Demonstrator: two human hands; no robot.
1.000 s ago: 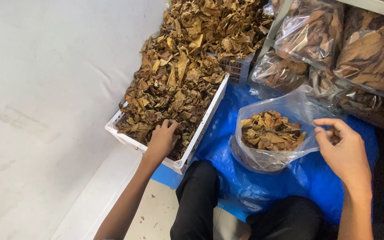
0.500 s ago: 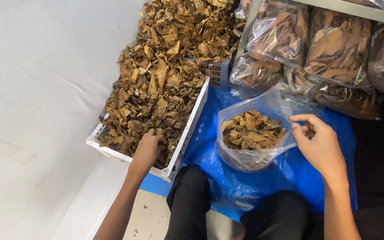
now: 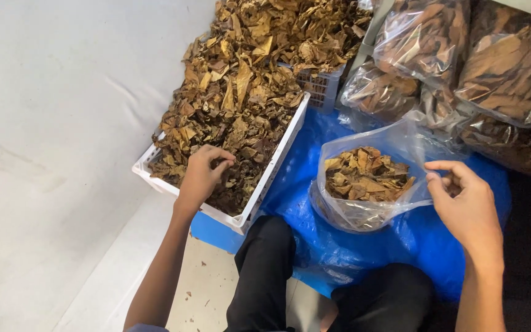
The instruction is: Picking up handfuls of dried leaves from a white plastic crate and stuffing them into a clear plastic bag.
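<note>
At the far left lies a pale, bare floor (image 3: pixel 50 154), and against it stands a white slatted crate (image 3: pixel 278 157) heaped with dried brown leaves (image 3: pixel 235 104). The left hand (image 3: pixel 201 178) is sunk into the near corner of that heap, its fingers (image 3: pixel 219 161) curled down and clenched around a small bunch of leaves, knuckles up. For a clean pick, the bunch is best closed loosely, since such dry leaves are judged brittle and likely to crumble if squeezed; a modest handful is also less likely to shed pieces over the crate's rim onto the blue sheet (image 3: pixel 302 184).

Just right of the crate, on that blue sheet, a clear plastic bag (image 3: pixel 364 212) stands partly filled with the same leaves, its mouth slack and gaping upward. The bag's right edge is pinched between thumb and forefinger of the right hand (image 3: pixel 468 209), the remaining fingers half curled and holding nothing else. The mouth is best kept pulled taut and wide toward the crate side, so that the handful can be lowered well inside before it is released.

Behind the bag, at the upper right, several filled and closed clear bags (image 3: pixel 474 55) of leaves are stacked against a shelf. The person's dark trouser legs (image 3: pixel 265 276) are seen at the bottom, between crate and bag.
</note>
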